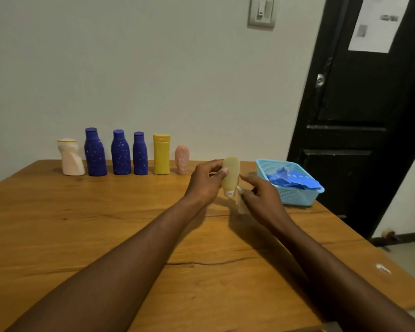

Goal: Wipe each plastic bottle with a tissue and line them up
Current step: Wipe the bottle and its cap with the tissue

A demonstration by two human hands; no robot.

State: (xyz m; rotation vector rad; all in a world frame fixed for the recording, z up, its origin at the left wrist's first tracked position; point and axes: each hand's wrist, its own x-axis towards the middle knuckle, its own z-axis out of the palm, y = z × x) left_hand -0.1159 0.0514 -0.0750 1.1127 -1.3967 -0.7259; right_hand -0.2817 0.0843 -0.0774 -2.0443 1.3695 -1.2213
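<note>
My left hand [205, 182] grips a small pale yellow bottle [231, 174] above the table, its white cap pointing down. My right hand [261, 198] holds a white tissue [241, 203] just beside the bottle's cap. Along the wall at the table's far edge several bottles stand upright in a row: a white one [71, 157], three blue ones [95, 153] [121, 153] [140, 154], a yellow one [161, 155] and a small pink one [182, 160].
A light blue plastic basket [295, 196] with a blue wrapper inside stands to the right of my hands, near the wooden table's [82, 224] right edge. A black door [359, 111] is behind it.
</note>
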